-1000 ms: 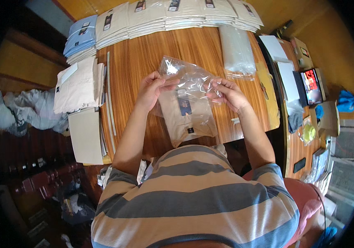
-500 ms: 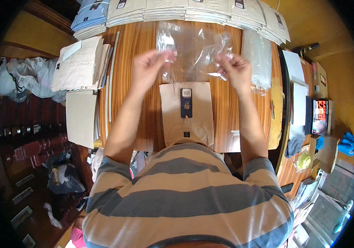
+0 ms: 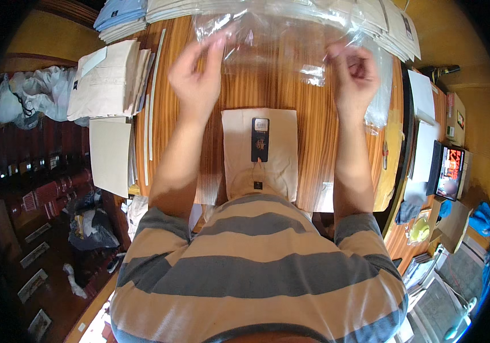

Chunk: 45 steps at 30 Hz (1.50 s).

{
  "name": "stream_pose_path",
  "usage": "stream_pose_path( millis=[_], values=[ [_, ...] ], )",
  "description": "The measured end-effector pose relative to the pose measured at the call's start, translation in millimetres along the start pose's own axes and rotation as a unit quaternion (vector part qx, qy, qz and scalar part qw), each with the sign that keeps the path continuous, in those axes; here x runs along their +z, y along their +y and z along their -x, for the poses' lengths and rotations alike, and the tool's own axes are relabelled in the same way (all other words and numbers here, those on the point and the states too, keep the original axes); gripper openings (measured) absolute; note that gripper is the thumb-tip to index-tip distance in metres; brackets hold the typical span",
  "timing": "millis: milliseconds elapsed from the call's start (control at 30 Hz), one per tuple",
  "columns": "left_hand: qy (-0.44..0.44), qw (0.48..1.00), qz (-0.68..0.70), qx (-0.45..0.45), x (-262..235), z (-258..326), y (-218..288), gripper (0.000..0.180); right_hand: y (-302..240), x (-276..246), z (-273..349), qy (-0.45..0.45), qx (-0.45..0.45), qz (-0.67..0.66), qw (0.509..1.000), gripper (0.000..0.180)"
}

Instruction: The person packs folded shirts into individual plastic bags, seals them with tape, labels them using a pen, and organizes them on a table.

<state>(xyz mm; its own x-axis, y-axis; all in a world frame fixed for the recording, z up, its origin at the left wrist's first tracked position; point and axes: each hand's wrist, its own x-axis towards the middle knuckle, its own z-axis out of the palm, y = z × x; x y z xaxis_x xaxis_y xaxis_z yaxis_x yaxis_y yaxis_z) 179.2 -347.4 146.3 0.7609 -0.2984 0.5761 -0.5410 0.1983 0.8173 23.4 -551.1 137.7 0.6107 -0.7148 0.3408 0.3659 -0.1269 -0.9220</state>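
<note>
Between my two raised hands a clear plastic bag (image 3: 282, 43) is stretched out above the far part of the table. My left hand (image 3: 199, 71) pinches its left side, and my right hand (image 3: 356, 71) grips its right side. The bag is see-through and partly smeared by motion. Directly in front of my body lies a folded beige garment (image 3: 282, 148) with a long dark tag (image 3: 260, 140) on it. Neither hand touches the garment. Its near edge is hidden by my striped shirt.
Folded beige garments (image 3: 313, 11) line the table's far edge, with blue ones (image 3: 120, 12) at far left. Another beige stack (image 3: 108, 77) and cardboard sheets (image 3: 109, 157) sit left. A pile of clear bags (image 3: 379, 94) lies at right on the wooden table (image 3: 308, 166).
Both hands have moved farther away and apart, spreading the plastic bag wider. The folded garment stays where it was.
</note>
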Motion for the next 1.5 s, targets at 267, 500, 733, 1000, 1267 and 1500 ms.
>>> stream_pose_path(
  millis=[267,500,733,1000,1267,1500],
  values=[
    [-0.189,0.884,-0.25,-0.346,-45,101,-122,0.022,137,-54,69,-0.125,0.273,0.183,0.936,0.023],
    [-0.301,0.894,-0.1,-0.315,-96,127,-175,0.031,141,-62,83,-0.123,0.308,0.256,0.908,0.042],
    [-0.266,0.821,-0.073,-0.499,-79,113,-106,0.023,139,-81,98,-0.142,0.394,0.15,0.895,0.038],
    [-0.206,0.821,-0.007,-0.532,-94,138,-100,0.03,137,-87,121,-0.085,0.362,0.091,0.924,0.021],
    [-0.167,0.82,0.028,-0.546,-81,138,-95,0.029,141,-76,123,-0.044,0.332,0.127,0.934,0.025],
    [-0.171,0.832,-0.074,-0.523,-81,131,-114,0.028,135,-70,116,-0.063,0.361,0.172,0.914,0.029]
  ],
)
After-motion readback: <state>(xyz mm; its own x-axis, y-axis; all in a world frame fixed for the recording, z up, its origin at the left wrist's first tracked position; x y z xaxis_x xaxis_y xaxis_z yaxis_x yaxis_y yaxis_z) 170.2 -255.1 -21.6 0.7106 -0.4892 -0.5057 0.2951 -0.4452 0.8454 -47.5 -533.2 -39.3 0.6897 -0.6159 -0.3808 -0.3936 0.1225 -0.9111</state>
